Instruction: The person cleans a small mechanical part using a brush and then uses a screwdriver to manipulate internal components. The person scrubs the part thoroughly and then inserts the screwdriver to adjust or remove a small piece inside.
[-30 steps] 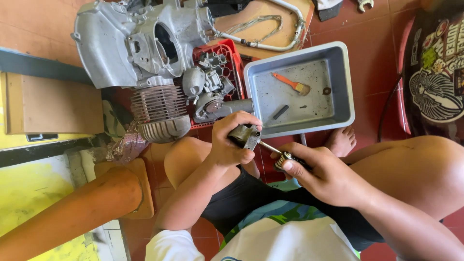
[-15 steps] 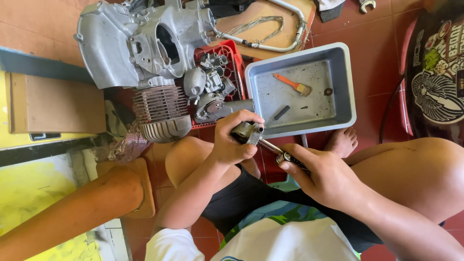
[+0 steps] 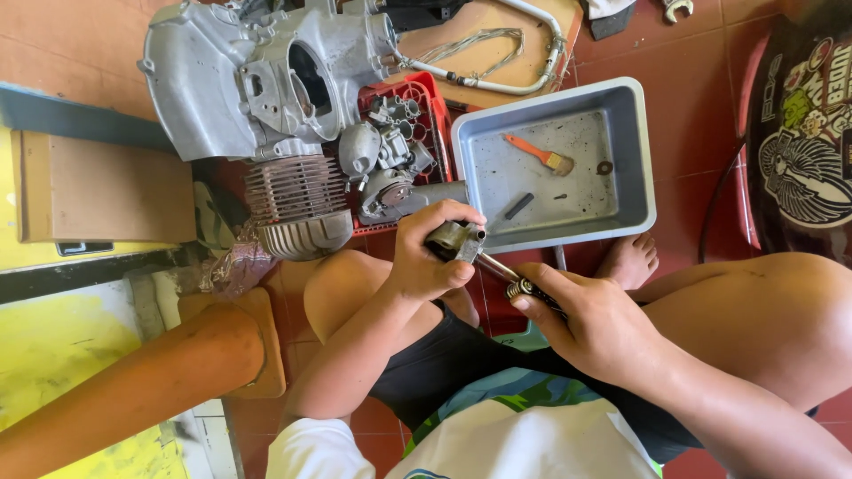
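A big silver engine case [image 3: 257, 75] lies on the red tiled floor [image 3: 692, 98], beside a grey tray [image 3: 635, 151] with an orange brush [image 3: 537, 153] inside. Above the knees, the left hand [image 3: 424, 257] is closed around a small metal part [image 3: 454, 239]. The right hand [image 3: 590, 319] grips a screwdriver [image 3: 510, 279], its tip touching that part.

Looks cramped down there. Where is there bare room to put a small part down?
Inside the grey tray, between the orange brush and the black rod; also red floor tiles right of it. The red crate beside the engine casing is crowded.
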